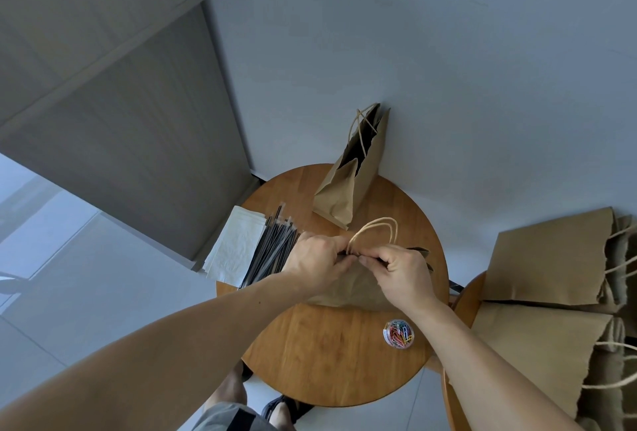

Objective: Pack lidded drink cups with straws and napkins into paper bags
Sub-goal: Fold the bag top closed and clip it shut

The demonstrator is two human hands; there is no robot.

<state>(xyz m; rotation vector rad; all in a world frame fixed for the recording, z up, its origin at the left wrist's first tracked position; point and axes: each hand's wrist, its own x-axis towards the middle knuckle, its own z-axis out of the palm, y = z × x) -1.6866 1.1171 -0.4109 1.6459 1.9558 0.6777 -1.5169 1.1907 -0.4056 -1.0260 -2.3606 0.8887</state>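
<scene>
head view: i see the left hand [319, 258] and right hand [403, 275] both pinching the top edge of the paper bag [355, 289] at frame centre, the edge running left to right between them. the tub of paper clips [398, 333] sits lower right, nearer the right hand; the wrapped straws [272, 254] lie just beside the left.

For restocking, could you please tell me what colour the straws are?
The straws are black, seen best in the head view.

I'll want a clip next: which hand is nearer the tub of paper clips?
Right. The right hand pinches the bag top just beyond the tub; the left hand is farther, beside the straws.
</scene>
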